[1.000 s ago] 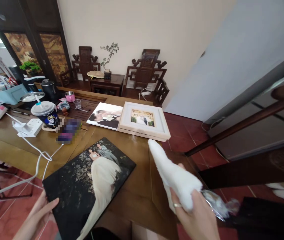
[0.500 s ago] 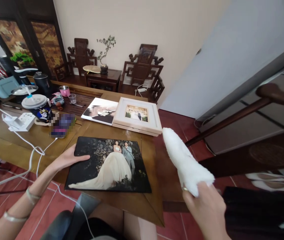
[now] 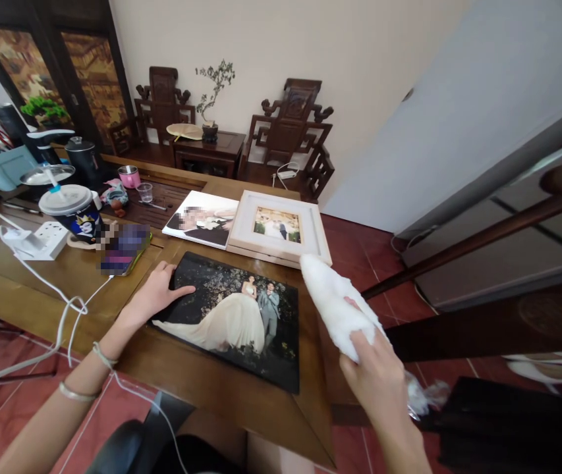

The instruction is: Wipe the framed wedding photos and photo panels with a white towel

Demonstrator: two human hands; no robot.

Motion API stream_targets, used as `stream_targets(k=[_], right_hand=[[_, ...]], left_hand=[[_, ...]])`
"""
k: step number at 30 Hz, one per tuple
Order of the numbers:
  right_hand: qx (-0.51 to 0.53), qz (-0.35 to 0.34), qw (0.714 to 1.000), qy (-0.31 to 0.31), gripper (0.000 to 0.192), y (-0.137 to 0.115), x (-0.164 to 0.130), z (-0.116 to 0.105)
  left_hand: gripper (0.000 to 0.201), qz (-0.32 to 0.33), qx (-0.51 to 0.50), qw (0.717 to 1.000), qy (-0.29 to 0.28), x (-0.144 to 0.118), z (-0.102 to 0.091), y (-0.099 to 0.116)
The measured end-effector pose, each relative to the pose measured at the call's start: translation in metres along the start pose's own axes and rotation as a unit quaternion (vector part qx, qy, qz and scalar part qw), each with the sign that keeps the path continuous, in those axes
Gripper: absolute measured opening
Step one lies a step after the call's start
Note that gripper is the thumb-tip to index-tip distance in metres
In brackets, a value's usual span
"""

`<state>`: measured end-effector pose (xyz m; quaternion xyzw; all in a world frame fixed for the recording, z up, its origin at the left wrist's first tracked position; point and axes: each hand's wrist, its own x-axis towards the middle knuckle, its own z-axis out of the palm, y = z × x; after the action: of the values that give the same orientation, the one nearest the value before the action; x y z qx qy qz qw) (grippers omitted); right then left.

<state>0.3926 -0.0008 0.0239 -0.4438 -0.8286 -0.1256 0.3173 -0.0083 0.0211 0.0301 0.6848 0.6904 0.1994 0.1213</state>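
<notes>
A dark photo panel (image 3: 234, 322) showing a couple in wedding clothes lies at a slant on the wooden table. At its upper left corner, my left hand (image 3: 161, 289) grips the edge, thumb on the picture and fingers along the side. My right hand (image 3: 374, 365) is closed on a bunched white cloth (image 3: 335, 303), held to the right of the panel past the table's edge. Behind the panel lie a white framed photo (image 3: 281, 227) and a white-edged photo print (image 3: 201, 220), side by side.
A phone (image 3: 125, 250) on a charging cable, a lidded cup with a straw (image 3: 80, 214) and a white power strip (image 3: 46, 240) stand at the left. The wooden table (image 3: 281, 421) ends at the right, beside a dark chair rail (image 3: 458, 253).
The photo panel has turned clockwise and settled onto the table, my left hand moving with it. My right hand has brought the white cloth leftward, closer to the panel.
</notes>
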Motion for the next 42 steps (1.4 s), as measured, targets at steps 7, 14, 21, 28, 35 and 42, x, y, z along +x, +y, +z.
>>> stream_targets(k=[7, 14, 21, 28, 35, 42], right_hand=[[0.052, -0.081, 0.994, -0.058, 0.053, -0.01, 0.029, 0.025], [0.098, -0.035, 0.979, -0.175, 0.053, -0.015, 0.039, 0.042], [0.103, -0.06, 0.967, -0.227, 0.063, -0.018, 0.064, 0.055], [0.143, -0.13, 0.961, -0.195, 0.044, -0.074, 0.011, 0.009], [0.232, -0.106, 0.936, -0.243, 0.044, -0.074, 0.002, -0.013], [0.184, -0.046, 0.956, -0.225, 0.06, -0.016, 0.058, 0.046]], left_hand=[[0.054, 0.085, -0.036, 0.994, 0.056, -0.011, 0.021, -0.003], [0.038, 0.171, -0.069, 0.981, 0.05, -0.016, 0.019, 0.001], [0.041, 0.164, -0.1, 0.981, 0.02, -0.012, 0.018, -0.003], [0.047, 0.134, -0.094, 0.986, 0.028, -0.012, 0.019, 0.002], [0.049, 0.141, -0.071, 0.987, 0.009, -0.012, 0.018, 0.003], [0.045, 0.137, -0.084, 0.987, 0.001, -0.015, 0.014, 0.003]])
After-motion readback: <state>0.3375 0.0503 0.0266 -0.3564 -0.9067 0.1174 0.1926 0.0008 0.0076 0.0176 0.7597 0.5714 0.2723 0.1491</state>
